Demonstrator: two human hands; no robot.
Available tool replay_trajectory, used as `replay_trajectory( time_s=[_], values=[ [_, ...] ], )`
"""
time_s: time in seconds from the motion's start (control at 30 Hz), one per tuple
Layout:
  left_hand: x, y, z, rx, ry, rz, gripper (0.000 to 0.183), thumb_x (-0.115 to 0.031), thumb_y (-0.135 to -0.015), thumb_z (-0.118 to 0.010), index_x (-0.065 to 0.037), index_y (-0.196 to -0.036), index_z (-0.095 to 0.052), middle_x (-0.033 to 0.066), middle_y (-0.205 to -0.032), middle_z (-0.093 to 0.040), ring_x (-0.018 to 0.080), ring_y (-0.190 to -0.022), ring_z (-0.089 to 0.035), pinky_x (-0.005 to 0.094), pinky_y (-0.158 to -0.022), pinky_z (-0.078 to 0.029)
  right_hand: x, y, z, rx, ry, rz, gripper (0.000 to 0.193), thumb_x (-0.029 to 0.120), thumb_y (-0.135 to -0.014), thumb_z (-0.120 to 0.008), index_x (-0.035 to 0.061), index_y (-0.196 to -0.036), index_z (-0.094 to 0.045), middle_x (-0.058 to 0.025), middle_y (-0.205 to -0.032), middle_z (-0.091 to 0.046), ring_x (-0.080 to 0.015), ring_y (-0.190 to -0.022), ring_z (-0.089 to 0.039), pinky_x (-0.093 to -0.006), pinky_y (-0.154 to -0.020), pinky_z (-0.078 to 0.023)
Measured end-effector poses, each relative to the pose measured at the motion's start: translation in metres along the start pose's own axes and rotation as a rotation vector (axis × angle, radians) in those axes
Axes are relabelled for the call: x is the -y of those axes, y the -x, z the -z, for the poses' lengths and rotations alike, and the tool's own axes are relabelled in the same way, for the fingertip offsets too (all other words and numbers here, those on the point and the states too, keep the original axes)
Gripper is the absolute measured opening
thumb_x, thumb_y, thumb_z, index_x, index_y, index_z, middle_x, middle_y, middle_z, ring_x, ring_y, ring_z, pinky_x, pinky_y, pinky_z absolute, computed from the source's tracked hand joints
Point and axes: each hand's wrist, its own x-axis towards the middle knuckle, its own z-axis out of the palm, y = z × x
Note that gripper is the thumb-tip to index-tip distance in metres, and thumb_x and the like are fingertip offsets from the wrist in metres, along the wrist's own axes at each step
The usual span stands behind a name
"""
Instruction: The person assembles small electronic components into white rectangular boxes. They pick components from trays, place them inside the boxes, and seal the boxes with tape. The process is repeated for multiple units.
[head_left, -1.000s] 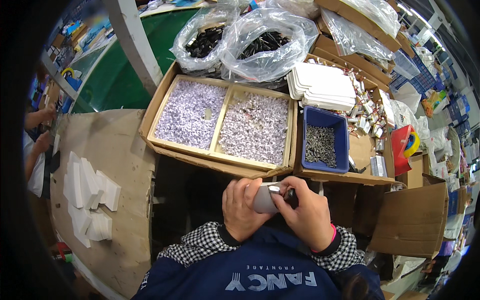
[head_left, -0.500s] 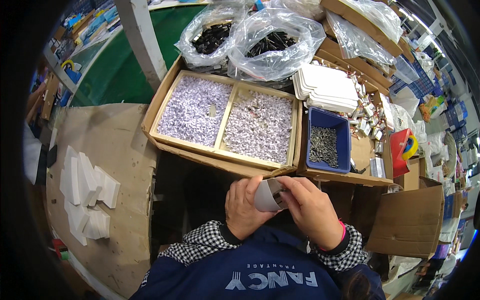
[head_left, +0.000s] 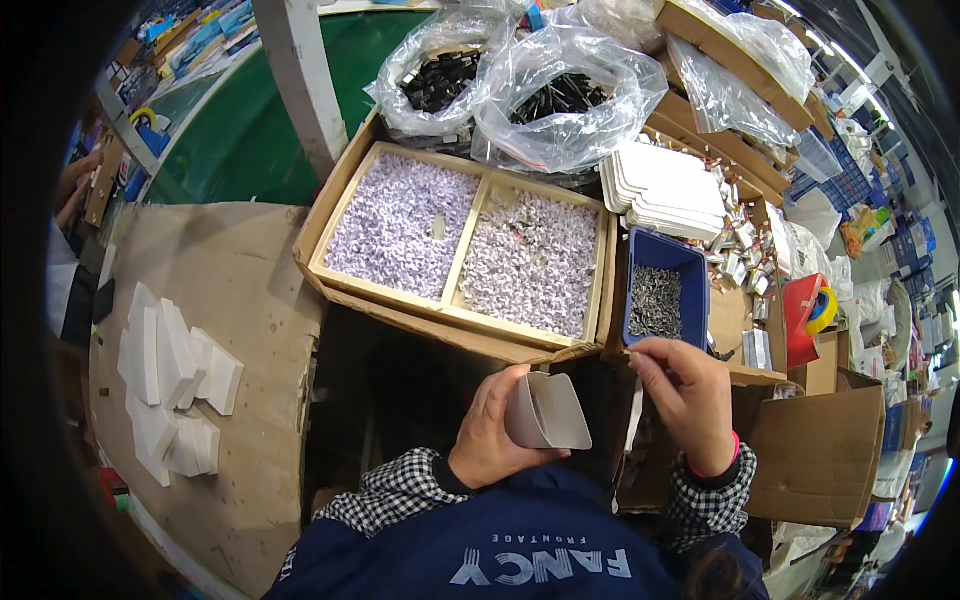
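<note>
My left hand (head_left: pixel 487 430) holds a small grey plastic shell (head_left: pixel 545 412) with a rounded end, tilted in front of my chest. My right hand (head_left: pixel 688 400) has drawn off to the right, its fingers pinched together just below the blue bin of small dark metal parts (head_left: pixel 658 300); whether it holds something tiny I cannot tell. Ahead of both hands lies a shallow cardboard tray (head_left: pixel 340 290) split in two compartments, each full of small pale purple-white pieces.
Two clear bags of black parts (head_left: pixel 560 100) sit behind the tray, next to a stack of white moulded trays (head_left: pixel 665 190). White foam blocks (head_left: pixel 170 385) lie on cardboard at the left. An open cardboard box (head_left: pixel 820 460) stands at the right. Another person's arm (head_left: pixel 70 190) is at far left.
My hands were together on the grey shell; now my right hand has let go and moved right toward the blue bin, while my left keeps the shell.
</note>
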Motion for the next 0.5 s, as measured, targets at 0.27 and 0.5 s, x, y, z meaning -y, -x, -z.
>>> replay_trajectory(
  time_s=[0.27,0.5],
  values=[
    [-0.001,0.004,0.010,0.075,0.053,0.068,0.102,-0.038,-0.059,-0.090,-0.006,-0.137,-0.034,0.0167,-0.125,-0.049,0.0324,-0.117,-0.049,0.0412,-0.099,-0.043,-0.065,-0.048,0.018,0.092,0.386,-0.006,0.014,0.016,-0.085,-0.063,0.0044,-0.093,-0.067,-0.0146,-0.084,-0.067,-0.0322,-0.082,-0.064,-0.0400,-0.071,-0.050],
    [0.001,0.006,0.013,0.027,0.070,0.040,0.102,-0.035,-0.059,-0.091,-0.008,-0.137,-0.033,0.0155,-0.123,-0.048,0.0301,-0.114,-0.050,0.0395,-0.096,-0.044,-0.087,-0.063,-0.003,0.269,0.441,0.026,0.015,0.017,-0.080,-0.067,0.0044,-0.087,-0.068,-0.0150,-0.084,-0.067,-0.0325,-0.081,-0.064,-0.0429,-0.072,-0.050]
  ],
)
